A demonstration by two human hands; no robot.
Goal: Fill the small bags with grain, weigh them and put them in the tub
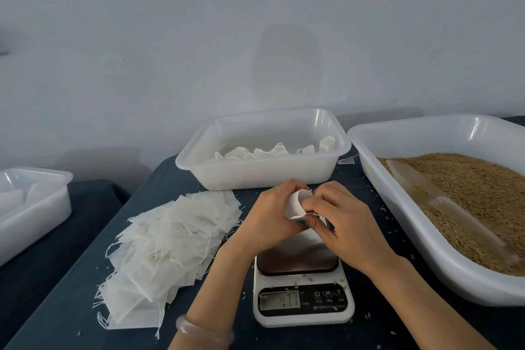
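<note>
Tub (pixel 196 160), upper centre: several filled bags. Empty bags (pixel 170 239), lower left: many left. Our left hand (pixel 264 216) and right hand (pixel 341 221) pinch one small bag (pixel 297 203) above the scale (pixel 304 307).

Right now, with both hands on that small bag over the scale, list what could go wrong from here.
1. Both hands, left and right, hold the small bag above the scale; if it slips, grain may scatter onto the platform, where loose grains already lie.
2. Grains on the display could hide the reading.
3. The left forearm lies close to the pile of empty bags, whose loose strings could snag and drag bags off.
</note>
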